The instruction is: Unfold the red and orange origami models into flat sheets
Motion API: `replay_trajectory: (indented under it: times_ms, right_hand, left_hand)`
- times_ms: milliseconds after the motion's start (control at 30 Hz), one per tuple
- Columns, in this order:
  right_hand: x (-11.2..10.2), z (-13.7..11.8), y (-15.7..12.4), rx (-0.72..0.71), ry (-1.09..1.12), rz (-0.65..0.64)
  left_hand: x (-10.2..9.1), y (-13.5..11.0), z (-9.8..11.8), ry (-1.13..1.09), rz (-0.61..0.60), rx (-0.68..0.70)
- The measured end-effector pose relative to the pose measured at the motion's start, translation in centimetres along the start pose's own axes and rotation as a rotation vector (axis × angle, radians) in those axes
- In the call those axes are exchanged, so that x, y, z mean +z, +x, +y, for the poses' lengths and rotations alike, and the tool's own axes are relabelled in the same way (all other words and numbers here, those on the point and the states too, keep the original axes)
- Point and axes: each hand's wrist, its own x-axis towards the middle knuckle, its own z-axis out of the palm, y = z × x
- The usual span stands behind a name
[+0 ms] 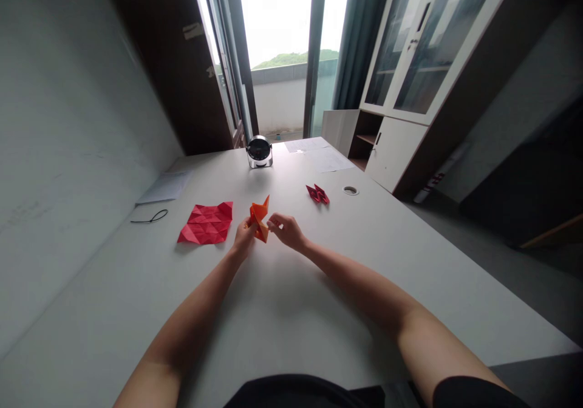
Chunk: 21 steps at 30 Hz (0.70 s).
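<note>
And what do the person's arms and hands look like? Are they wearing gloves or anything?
No gloves: the left hand and right hand are bare, and no watch or bracelet shows. The right arm is bare up to a plain black sleeve. The left arm is bare as far as the picture shows.

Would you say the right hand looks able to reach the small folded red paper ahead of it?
Probably yes: nothing visible stands between the right hand and the small folded red paper. The left hand grips the orange folded paper; whether the right touches it is unclear.
</note>
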Motion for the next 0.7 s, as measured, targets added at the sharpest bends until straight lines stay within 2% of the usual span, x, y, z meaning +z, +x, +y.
replay_trajectory:
  times_ms: [67, 133, 233, 367, 500, 700]
  right_hand:
    - [0.1, -0.5, -0.2, -0.052, -0.081, 0.017]
    - [0.2, -0.5, 0.0, -0.064, -0.107, 0.02]
    - [0.1, 0.1, 0.4, -0.034, -0.108, 0.035]
    - [0.2, 1.0, 0.6, 0.001, -0.032, 0.057]
    - [0.3, 1.2, 0.5, -0.021, 0.012, 0.017]
    - [0.3, 1.8, 0.8, 0.069, 0.232, 0.08]
  left_hand:
    - [0.1, -0.2, 0.1, 0.118, 0.048, 0.063]
    - [0.3, -0.5, 0.2, 0.207, 0.042, 0.095]
    - [0.9, -1.1, 0.7, 0.224, -0.043, 0.085]
    - [1.4, -1.3, 1.1, 0.135, -0.14, 0.065]
    - [0.9, -0.7, 0.7, 0.02, -0.07, 0.045]
    - [-0.4, 0.3, -0.2, -0.104, 0.014, -0.011]
